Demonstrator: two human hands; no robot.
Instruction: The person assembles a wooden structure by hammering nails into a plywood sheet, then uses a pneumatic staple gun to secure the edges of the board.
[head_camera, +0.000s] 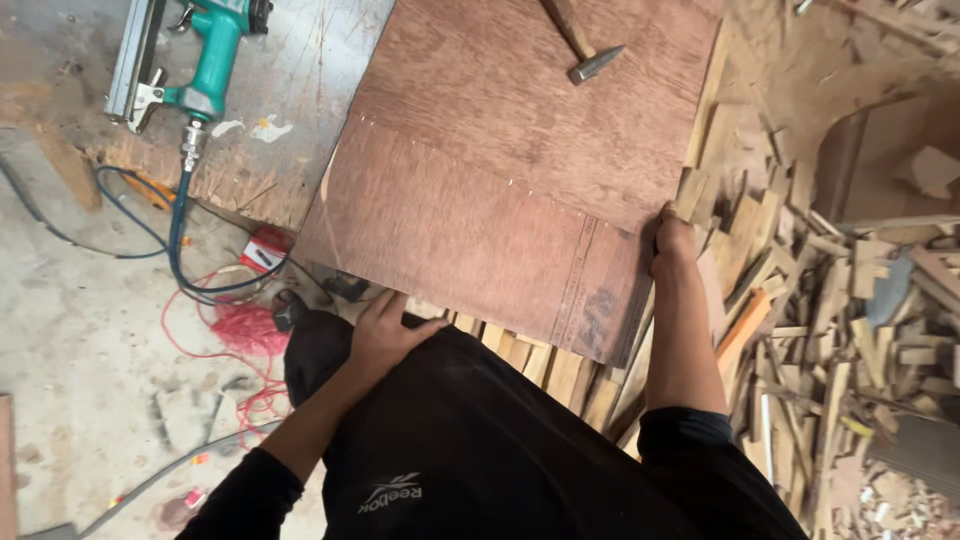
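Far left I see bare concrete floor (60, 330) w/ room to step, crossed by a blue air hose (178, 240) & a tangle of red cord (240, 325). Above it, a teal pneumatic nail gun (190, 60) lies on the worn grey bench top (300, 90), near its ragged front edge. My left hand (385, 330) lies flat, fingers spread, gripping nothing, at the near left edge of the big reddish-brown plywood sheet (500, 190). Sheet sits tilted across the bench, near corner overhanging. A wooden-handled steel hammer (585, 45) lies on its far part. My right hand (672, 240) clamps the sheet's right edge. Right of that, a heap of pale wood offcuts (830, 330) crowds the edge, little free room.
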